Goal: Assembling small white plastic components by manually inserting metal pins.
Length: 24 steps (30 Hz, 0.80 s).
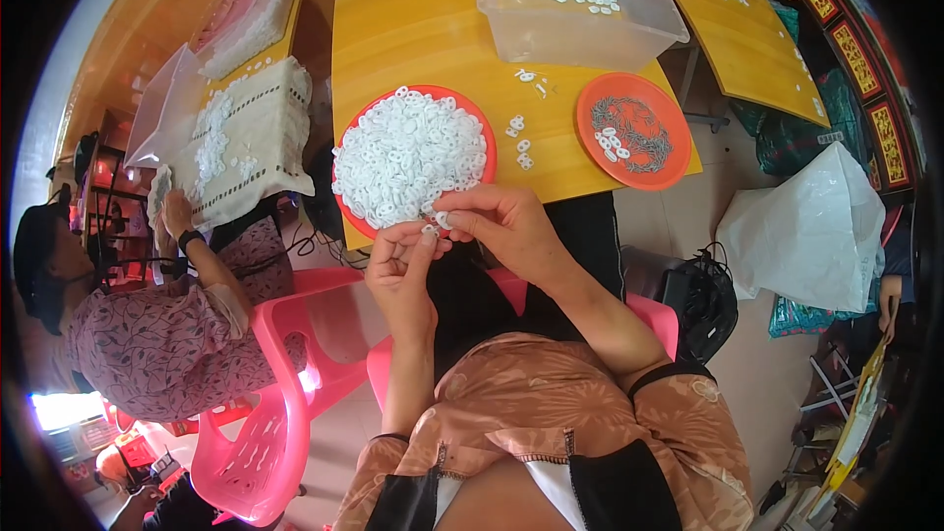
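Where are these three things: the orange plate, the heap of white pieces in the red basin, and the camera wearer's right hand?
Orange plate [681, 128], head view: on its right rim.
Heap of white pieces [408, 152], head view: on its middle.
Right hand [511, 231], head view: on the middle of the hand.

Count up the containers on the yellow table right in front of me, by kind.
Round dishes: 2 (one red heaped with white pieces, one orange-red with grey parts)
Clear plastic bin: 1
Total: 3
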{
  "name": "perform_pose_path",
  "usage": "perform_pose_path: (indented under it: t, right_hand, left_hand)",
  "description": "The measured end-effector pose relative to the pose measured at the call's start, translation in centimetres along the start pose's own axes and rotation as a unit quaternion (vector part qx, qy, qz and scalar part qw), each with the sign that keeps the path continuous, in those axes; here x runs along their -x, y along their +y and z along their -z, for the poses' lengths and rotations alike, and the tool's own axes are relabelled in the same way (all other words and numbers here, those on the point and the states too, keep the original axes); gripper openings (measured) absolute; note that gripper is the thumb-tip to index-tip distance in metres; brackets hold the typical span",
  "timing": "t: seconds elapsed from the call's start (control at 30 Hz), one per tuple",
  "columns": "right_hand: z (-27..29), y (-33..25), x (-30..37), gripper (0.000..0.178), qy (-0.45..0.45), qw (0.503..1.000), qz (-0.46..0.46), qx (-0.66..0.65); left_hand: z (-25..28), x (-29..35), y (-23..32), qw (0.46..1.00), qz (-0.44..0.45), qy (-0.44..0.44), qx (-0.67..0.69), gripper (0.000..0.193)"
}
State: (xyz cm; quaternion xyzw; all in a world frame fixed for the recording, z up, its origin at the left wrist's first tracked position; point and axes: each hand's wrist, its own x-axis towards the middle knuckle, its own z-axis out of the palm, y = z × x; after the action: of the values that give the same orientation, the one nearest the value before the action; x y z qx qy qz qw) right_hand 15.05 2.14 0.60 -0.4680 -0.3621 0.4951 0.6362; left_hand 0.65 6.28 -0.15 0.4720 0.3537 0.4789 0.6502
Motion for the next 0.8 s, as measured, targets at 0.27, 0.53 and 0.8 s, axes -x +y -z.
perform_pose_path:
  t: [0.27,0.53,0.8]
  right_hand:
    - [-0.4,-0.5,0.4,0.015,0.031,0.991,0.080,0.105]
    - [0.5,-1.5,0.3,0.017,0.000,0.999,0.000,0.038]
    - [1.4,-2.4,-0.1,0.023,-0.039,0.999,-0.029,-0.023]
  left_hand:
    - [-1.1,0.5,0.6,0.999,-0.020,0.013,-0.038,0.010]
    - [0.4,-0.2,0.4,0.999,0.029,-0.023,0.005,0.015]
    - [1.3,-1.4,-0.9,0.981,0.083,-0.134,0.114,0.021]
